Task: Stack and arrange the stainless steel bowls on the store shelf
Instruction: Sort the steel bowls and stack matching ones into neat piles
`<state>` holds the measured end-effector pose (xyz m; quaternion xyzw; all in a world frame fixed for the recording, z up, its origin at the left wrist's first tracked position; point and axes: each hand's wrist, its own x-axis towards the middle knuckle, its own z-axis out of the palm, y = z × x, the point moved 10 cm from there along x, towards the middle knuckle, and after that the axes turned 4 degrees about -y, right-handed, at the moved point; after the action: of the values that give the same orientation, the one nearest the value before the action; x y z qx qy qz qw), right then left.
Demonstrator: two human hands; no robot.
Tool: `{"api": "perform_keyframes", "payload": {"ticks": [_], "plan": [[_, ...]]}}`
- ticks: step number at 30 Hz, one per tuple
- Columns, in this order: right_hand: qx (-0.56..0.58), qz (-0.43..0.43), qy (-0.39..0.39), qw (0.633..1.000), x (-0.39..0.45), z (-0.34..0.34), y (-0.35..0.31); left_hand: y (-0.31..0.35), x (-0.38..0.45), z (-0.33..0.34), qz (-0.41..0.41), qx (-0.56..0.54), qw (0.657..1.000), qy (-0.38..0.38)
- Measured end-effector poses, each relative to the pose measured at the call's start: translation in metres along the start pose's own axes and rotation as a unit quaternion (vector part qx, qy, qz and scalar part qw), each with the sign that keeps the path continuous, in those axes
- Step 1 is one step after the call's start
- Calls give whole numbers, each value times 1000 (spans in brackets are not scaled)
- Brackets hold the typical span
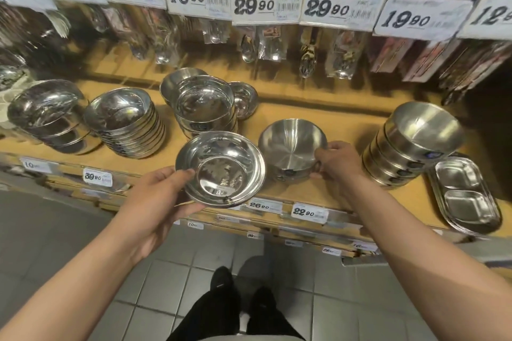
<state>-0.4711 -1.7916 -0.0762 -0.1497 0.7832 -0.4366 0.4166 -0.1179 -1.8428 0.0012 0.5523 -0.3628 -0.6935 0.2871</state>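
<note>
**Holding two bowls at the shelf edge: slip and topple risks**

Gripping a shallow bowl (220,170) in your left hand (155,196), you had the thumb over its near rim and the fingers curled beneath, with the bowl off the shelf (318,119). Your right hand (336,160) pinched the rim of a brushed bowl (291,147) resting on the shelf, just beside the left-hand one.

Risk, as judged: the polished rim could have slid from your one-sided left grip and dropped to the tiled floor (69,230). Dragging the brushed bowl could have knocked the leaning stack (410,147) to the right of your right hand, above the divided tray (468,199).

Beyond your left hand stood a tall stack (205,102); further left, two more stacks. The wooden shelf carried price tags along its front edge, and packaged utensils hung above.
</note>
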Motion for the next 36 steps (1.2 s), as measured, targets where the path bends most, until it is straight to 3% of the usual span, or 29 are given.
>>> {"api": "perform_keyframes", "payload": {"ticks": [9,23,36], "plan": [[70,20,5,997,-4,12,24,-13,5,-6,-12,-32,999,-5],[3,-14,28,1000,-3,6,16,-22,-1,-20,-8,-42,999,6],[-9,-33,-4,999,1,-3,6,-14,-10,-24,6,-33,999,14]]}}
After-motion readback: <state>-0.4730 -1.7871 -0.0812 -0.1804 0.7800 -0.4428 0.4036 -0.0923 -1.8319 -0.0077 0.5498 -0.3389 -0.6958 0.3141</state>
